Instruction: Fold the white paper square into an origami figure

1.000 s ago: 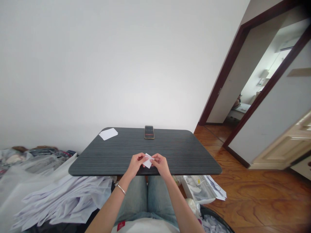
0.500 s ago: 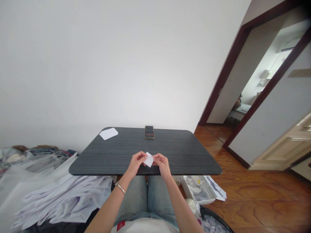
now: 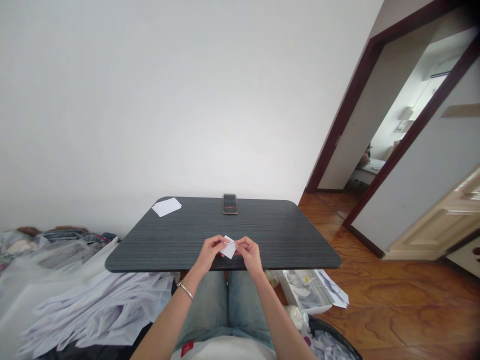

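A small folded piece of white paper [image 3: 228,249] is held between both hands, just over the near edge of the dark table [image 3: 195,220]. My left hand [image 3: 211,251] pinches its left side, thumb and fingers closed on it. On the opposite side, my right hand [image 3: 249,252] grips the right corner between thumb and fingertips. A crease or raised strip runs across the upper part of the paper; finer detail is too small to make out. My left wrist wears a silver bangle.
White sheets [image 3: 167,206] lie at the table's far left corner. A phone [image 3: 230,204] rests on a stand at the back. Heaped white cloth [image 3: 101,305] lies left of the table. Below on the right are a white box [image 3: 305,292] and a dark-rimmed bag [image 3: 330,340].
The view has shifted very slightly. Both hands keep their hold on the folded paper, with almost no visible movement of the fingers.
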`<act>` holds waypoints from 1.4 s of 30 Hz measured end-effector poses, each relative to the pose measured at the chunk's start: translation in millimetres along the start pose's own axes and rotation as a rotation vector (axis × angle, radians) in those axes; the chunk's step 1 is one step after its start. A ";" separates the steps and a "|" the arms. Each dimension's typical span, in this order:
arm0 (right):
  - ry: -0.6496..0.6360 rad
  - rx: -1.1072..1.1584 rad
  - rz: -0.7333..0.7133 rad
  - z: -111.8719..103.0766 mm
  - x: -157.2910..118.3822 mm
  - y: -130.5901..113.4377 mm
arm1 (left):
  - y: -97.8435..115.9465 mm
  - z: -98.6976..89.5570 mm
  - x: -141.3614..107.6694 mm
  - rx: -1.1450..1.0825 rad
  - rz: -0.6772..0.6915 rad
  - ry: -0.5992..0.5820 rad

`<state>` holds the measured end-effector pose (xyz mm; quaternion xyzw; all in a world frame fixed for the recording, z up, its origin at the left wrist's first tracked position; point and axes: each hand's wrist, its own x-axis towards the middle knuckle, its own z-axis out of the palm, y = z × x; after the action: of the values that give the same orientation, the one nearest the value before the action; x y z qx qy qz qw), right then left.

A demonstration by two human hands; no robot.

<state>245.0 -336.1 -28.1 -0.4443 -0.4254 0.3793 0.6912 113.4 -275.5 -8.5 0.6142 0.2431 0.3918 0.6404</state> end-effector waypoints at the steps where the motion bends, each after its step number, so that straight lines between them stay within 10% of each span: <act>1: 0.004 -0.002 -0.009 0.6 -0.5 -0.9 | 0.8 0.5 -0.3 0.001 0.009 0.002; 7: 0.035 -0.053 -0.079 1.9 -4.9 -15.3 | 14.2 7.9 -6.7 0.014 0.133 0.067; 11: 0.064 -0.225 -0.208 0.3 -10.0 -32.2 | 34.6 17.5 -14.9 0.181 0.299 0.332; 20: 0.066 -0.485 -0.374 5.8 -21.4 -59.1 | 60.6 28.8 -19.2 0.262 0.026 0.235; 28: 0.016 -0.117 -0.160 12.4 -23.1 -69.0 | 68.9 32.1 -20.4 0.021 -0.098 0.164; 42: -0.053 0.127 -0.082 15.4 -30.5 -96.7 | 98.4 46.6 -36.8 0.122 0.058 0.161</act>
<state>234.2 -389.9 58.6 -0.3715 -0.4367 0.3884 0.7214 109.2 -338.7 87.3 0.6254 0.2989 0.4429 0.5687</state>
